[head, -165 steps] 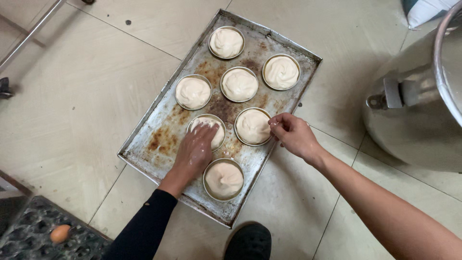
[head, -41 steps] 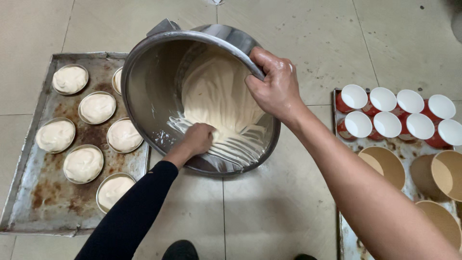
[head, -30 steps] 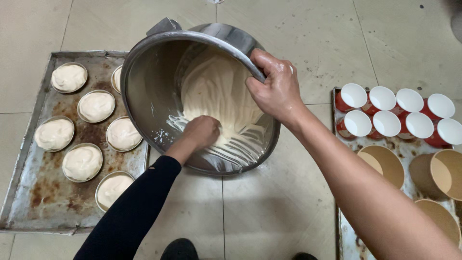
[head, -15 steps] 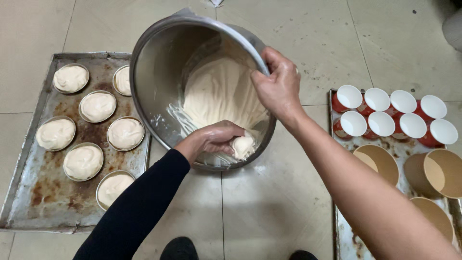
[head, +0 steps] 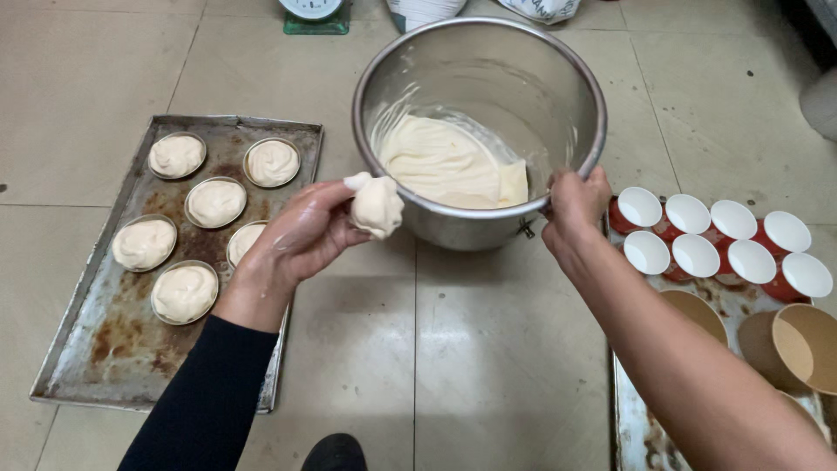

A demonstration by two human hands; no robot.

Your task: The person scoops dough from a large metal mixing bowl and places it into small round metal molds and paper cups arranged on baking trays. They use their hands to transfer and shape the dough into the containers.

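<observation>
Cupping a pale dough lump (head: 377, 206), left hand (head: 301, 235) grip holds it beside the big steel bowl (head: 488, 78) whose rim right hand (head: 573, 205) grip clamps; best kept level above the rusty tray (head: 113, 349) with filled moulds (head: 184, 292).

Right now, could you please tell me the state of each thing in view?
left hand: cupped, holding a batter lump
right hand: gripping the bowl rim
steel bowl: tilted, part full of batter
left tray: rusty, six filled moulds
red paper cups: empty
brown paper cups: empty
</observation>
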